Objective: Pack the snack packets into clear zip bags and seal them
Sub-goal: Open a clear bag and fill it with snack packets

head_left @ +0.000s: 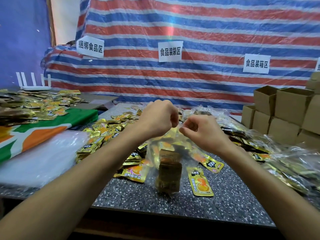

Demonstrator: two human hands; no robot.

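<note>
Pinching the top edge of a clear plastic zip bag (166,149) on both sides: left grip (159,116) closed on one end of the strip, right grip (199,129) closed on it just beside. Hanging between them above the speckled dark stone bench (233,196), loaded with a stack of gold foil snack packets (168,172). Probably at the sealing step, filling apparently done. Next, likely: run the pinch along the zip end to end, keeping both lips aligned, then on to the loose gold packets (201,181) lying near.
</note>
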